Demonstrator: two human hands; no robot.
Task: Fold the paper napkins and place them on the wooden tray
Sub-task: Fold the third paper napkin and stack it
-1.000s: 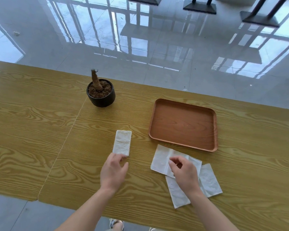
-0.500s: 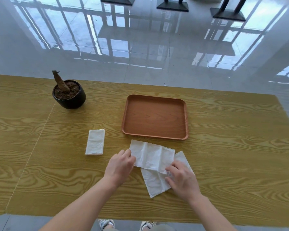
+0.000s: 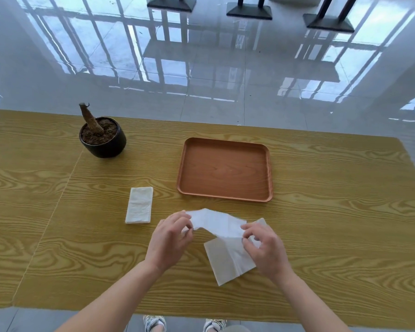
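Note:
A white paper napkin [image 3: 217,222] is lifted off the table, held by both hands. My left hand [image 3: 170,237] pinches its left end and my right hand [image 3: 265,250] pinches its right end. Beneath it another unfolded napkin [image 3: 228,262] lies flat on the table, partly covered by my right hand. A folded napkin [image 3: 140,204] lies flat to the left of my hands. The wooden tray [image 3: 225,169] sits just beyond the hands, with nothing on it.
A black pot with soil and a bare stem [image 3: 102,136] stands at the back left of the wooden table [image 3: 333,212]. A seam [image 3: 58,202] runs down the tabletop on the left. Glossy floor lies beyond the far edge.
My left hand left the folded napkin and moved right to the loose ones. Both hands took the top napkin by its ends and raised it off the table.

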